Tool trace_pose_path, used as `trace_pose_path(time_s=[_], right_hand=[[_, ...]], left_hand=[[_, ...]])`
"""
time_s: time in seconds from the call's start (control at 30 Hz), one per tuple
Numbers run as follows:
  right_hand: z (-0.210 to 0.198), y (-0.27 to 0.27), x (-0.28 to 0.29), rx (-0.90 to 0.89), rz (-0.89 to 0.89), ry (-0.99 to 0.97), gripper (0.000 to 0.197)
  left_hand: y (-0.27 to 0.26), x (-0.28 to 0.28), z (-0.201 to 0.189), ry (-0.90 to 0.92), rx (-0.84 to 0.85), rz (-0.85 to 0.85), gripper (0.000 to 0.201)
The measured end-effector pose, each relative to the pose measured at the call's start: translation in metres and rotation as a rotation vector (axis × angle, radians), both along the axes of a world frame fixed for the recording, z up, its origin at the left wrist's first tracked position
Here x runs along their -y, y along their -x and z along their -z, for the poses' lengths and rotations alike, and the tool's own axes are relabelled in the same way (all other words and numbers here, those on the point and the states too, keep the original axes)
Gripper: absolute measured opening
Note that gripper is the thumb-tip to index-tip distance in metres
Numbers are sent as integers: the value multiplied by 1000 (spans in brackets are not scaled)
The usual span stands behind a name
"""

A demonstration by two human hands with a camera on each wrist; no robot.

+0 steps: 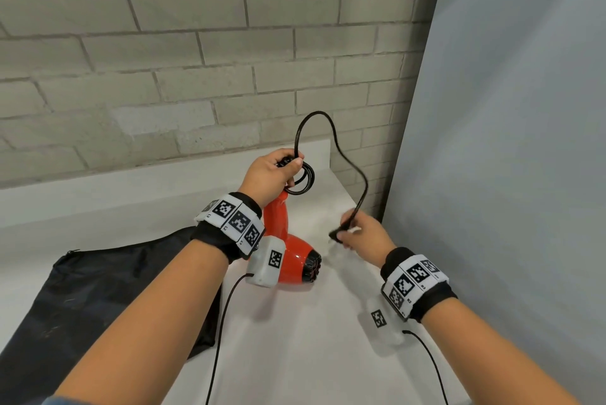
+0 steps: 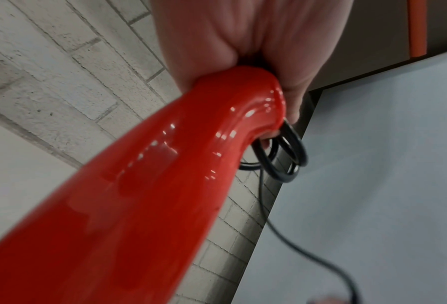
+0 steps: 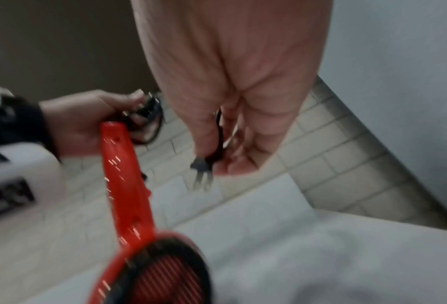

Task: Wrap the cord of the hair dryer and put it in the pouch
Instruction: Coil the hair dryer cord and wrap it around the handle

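The red hair dryer (image 1: 293,260) hangs head down from its handle (image 2: 165,185) above the white table (image 1: 314,339). My left hand (image 1: 273,171) grips the handle end together with several small loops of black cord (image 1: 303,180). From there the cord (image 1: 347,155) arcs up and over to my right hand (image 1: 360,235), which pinches the plug end (image 3: 204,166), its two prongs sticking out. The black pouch (image 1: 108,290) lies flat on the table at the left, beneath my left forearm. In the right wrist view, blurred, the dryer's round intake grille (image 3: 162,275) faces the camera.
A grey brick wall (image 1: 196,60) runs behind the table, with a low white ledge (image 1: 164,181) at its foot. A pale panel (image 1: 508,142) closes the right side. Thin black cables (image 1: 223,332) trail from the wrist cameras over the table.
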State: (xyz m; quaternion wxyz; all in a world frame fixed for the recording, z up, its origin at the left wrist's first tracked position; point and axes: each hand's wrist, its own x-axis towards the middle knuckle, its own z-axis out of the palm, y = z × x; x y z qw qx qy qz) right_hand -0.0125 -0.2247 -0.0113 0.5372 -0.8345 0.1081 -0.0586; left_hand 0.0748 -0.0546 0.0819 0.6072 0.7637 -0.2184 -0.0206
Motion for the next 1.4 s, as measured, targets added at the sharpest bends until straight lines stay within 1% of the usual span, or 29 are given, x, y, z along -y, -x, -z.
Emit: trace_pose_path(time_s=[0.07, 0.13, 0.2, 0.3, 0.37, 0.47, 0.57, 0.67, 0.83, 0.9, 0.97, 1.03, 1.07, 1.1, 1.17, 1.27, 1.33, 1.4], right_hand=[[-24, 0, -14, 231, 16, -154, 19], [-46, 0, -28, 449, 8, -307, 21], [-60, -3, -38, 553, -54, -373, 26], [-65, -14, -46, 508, -147, -309, 19], [-64, -20, -50, 470, -190, -338, 18], [-63, -25, -51, 467, -192, -339, 19], [-66, -29, -49, 483, -175, -283, 21], [-71, -33, -47, 496, -130, -213, 32], [-77, -38, -44, 530, -49, -36, 32], [-76, -41, -45, 524, 25, 88, 29], [-72, -44, -47, 542, 117, 172, 34], [-69, -47, -47, 511, 175, 108, 30], [-68, -48, -46, 463, 176, 67, 28], [-68, -49, -43, 415, 163, 70, 27], [-67, -52, -38, 344, 107, 183, 26], [-67, -47, -30, 344, -41, 274, 17], [-59, -39, -19, 317, -170, 318, 14], [-43, -32, -7, 204, -209, 365, 18]], left_hand=[[-1, 0, 1, -2, 13, -2, 14], [-3, 0, 1, 5, 19, 3, 14], [-5, -1, 2, 12, 24, 21, 13], [-8, -2, 4, 29, 9, 67, 12], [-9, -1, 5, 65, -16, 108, 12], [-12, -2, 6, 80, -29, 135, 12], [-14, -4, 5, 100, -63, 178, 14], [-16, -4, 5, 105, -50, 195, 16], [-19, 1, 6, 76, -34, 212, 17], [-17, 4, 6, 43, -15, 199, 17], [-15, 8, 6, 35, -10, 208, 17], [-13, 10, 6, 18, -9, 236, 18], [-11, 12, 6, 10, -11, 252, 17], [-9, 13, 7, 9, -11, 270, 16], [-8, 15, 8, 30, -9, 302, 13], [-9, 13, 6, 95, -24, 319, 16], [-11, 9, 4, 120, -42, 270, 18], [-15, 6, 3, 147, -56, 197, 19]])
